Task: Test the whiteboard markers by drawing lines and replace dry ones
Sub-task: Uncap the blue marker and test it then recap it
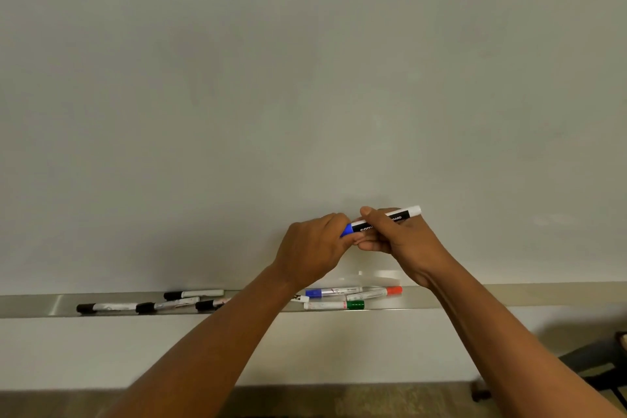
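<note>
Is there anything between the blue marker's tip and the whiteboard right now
Yes: the blue cap is on the marker, gripped by the left hand; the right hand holds the barrel. Nothing else blocks the whiteboard.

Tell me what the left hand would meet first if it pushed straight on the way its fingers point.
The left hand points rightward along the blue marker it grips at the cap. Going on, it would likely meet the right hand holding the barrel, almost touching already; depth is unclear.
</note>
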`<state>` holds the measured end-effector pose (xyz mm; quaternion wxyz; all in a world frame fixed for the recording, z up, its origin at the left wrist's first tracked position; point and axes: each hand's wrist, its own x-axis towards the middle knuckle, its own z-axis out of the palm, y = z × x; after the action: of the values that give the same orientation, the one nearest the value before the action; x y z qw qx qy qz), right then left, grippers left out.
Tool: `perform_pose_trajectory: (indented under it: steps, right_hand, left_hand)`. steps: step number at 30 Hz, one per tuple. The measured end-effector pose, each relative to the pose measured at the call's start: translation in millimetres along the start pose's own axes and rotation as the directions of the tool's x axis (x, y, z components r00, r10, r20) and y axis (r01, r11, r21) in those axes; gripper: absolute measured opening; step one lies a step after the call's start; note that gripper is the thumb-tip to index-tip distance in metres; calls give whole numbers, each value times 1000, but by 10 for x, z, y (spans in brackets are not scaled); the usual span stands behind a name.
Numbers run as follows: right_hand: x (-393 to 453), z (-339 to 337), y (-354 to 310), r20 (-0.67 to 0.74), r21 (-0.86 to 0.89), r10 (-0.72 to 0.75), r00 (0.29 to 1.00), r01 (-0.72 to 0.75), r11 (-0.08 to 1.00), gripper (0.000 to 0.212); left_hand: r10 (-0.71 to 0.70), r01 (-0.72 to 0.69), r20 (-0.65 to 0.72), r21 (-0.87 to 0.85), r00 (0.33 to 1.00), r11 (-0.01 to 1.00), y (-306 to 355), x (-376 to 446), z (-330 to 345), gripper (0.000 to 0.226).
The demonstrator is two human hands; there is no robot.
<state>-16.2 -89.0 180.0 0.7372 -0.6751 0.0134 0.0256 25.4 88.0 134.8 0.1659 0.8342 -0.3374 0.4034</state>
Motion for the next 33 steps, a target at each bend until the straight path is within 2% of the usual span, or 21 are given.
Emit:
perform_pose_trajectory:
  steps: [4,7,12,15,17,19,21,24,28,31,33]
  right_hand:
    - [-57,61,-44,45,-5,-24,999,24,1000,29]
    - [-112,144,-46,11,-6,-41,999,41,999,37]
    - [-234,243,-49,-128,-8,-150,980,150,989,60]
    - [-312,300,-60,-178,-23,-258,950,258,966,88]
    - [-338,328,-102,-199,-48,-313,929,310,950,105]
    - [-352,348,-167,-224,-48,-364,904,363,931,110]
    - [-370,340,-240,-286,-75,-428,857,425,902,101]
    - [-408,304,-341,-330,-130,-514,792,501,855,73]
    - [-465,169,-420,-167,-193,-588,792,558,807,38]
    - [-453,58,-386,-31,-471,-663,748,574,670,27]
    - [-445,-6,-372,56,-542,-652,756,571,616,20]
  left_hand:
    - [-9,8,-17,-83,1000,997,-65,-25,-96,50]
    - [-20,28,48,-180,999,983,-111,-44,-160,38]
    - [-143,214,220,-346,965,913,-128,-24,-314,37]
    - [-174,301,310,-427,935,853,-101,26,-409,36]
    - [-194,344,344,-453,918,822,-50,64,-442,36]
    - [-215,371,353,-470,911,801,-5,97,-449,40]
    - [-236,386,346,-471,908,794,38,137,-452,42]
    - [-270,416,345,-477,899,774,107,186,-435,41]
    - [-301,458,365,-499,881,736,300,253,-446,44]
    - [-312,462,351,-523,883,716,465,330,-457,44]
    - [-290,424,316,-553,903,717,563,399,-476,44]
